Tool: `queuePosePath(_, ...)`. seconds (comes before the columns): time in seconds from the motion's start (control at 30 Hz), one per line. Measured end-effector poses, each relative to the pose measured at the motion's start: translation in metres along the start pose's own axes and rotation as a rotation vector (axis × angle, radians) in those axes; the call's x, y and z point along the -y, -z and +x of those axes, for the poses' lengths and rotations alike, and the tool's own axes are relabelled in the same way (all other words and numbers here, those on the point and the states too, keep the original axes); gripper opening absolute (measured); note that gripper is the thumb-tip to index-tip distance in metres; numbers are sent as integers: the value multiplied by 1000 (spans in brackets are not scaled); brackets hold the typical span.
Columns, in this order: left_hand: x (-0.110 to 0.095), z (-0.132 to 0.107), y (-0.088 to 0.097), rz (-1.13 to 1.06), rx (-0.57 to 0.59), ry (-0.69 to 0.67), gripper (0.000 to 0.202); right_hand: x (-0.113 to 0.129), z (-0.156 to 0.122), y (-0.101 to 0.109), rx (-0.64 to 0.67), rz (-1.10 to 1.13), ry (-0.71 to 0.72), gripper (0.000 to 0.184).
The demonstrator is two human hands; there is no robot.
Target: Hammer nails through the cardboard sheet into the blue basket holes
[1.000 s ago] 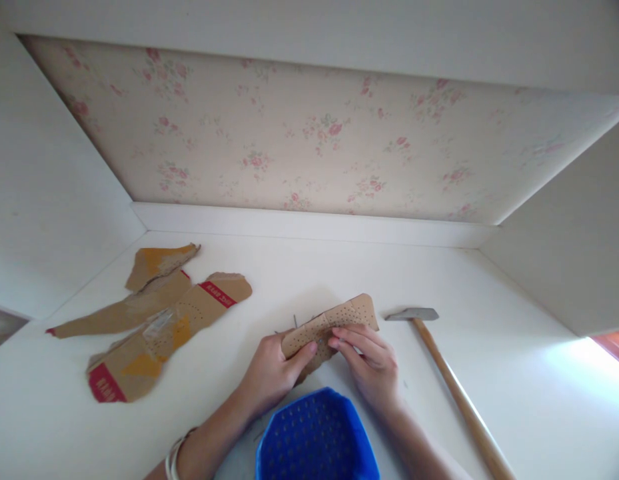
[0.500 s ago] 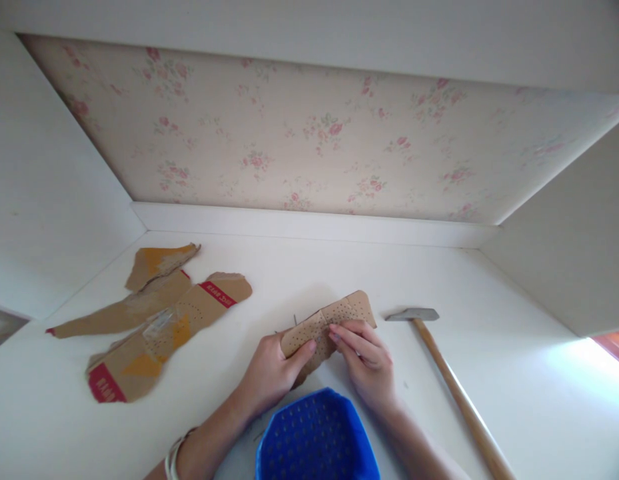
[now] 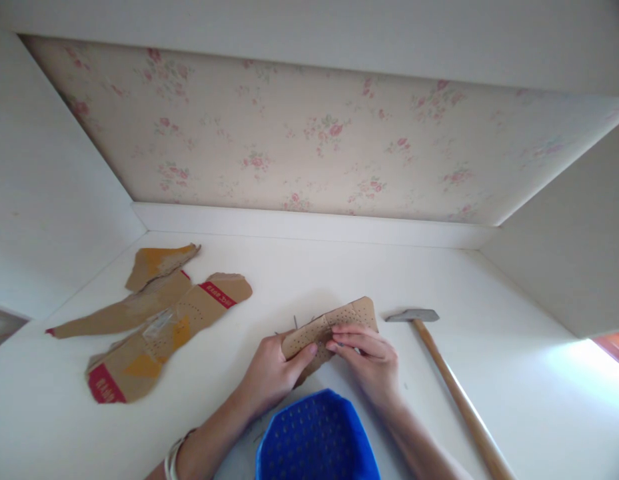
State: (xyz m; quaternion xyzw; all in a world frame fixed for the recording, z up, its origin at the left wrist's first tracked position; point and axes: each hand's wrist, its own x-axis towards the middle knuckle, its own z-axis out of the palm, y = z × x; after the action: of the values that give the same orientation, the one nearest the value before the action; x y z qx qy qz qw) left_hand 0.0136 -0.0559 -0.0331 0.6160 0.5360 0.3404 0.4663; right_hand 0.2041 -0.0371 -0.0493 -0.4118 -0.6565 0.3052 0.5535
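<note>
A small piece of brown cardboard, pricked with many holes, lies on the white shelf surface. My left hand grips its left end, thumb on top. My right hand rests on its right part with fingers pinched together near the middle; what they pinch is too small to make out. A few thin nails stick up at the cardboard's far left edge.
A hammer with a wooden handle lies to the right of my hands. A blue perforated plastic basket stands just below them. Torn cardboard scraps with red print lie at the left. Floral wallpaper covers the back wall.
My right hand's fingers have shifted slightly along the cardboard, which tilted a little; my left hand stays in place.
</note>
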Motion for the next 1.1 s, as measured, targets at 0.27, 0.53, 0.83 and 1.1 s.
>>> queuePosePath(0.27, 4, 2, 0, -43, -13, -16, 30, -3, 0, -5, 88, 153, -64, 26)
queuePosePath(0.53, 4, 2, 2, -18, 42, -18, 33, -5, -2, -4, -86, -38, -98, 7)
queuePosePath(0.83, 3, 4, 1, -39, 14, -14, 34, -2, -6, -7, -33, 6, -138, 2)
queuePosePath(1.1, 10, 6, 1, -270, -206, 43, 36, -1, -8, -2, -248, -11, -141, 12)
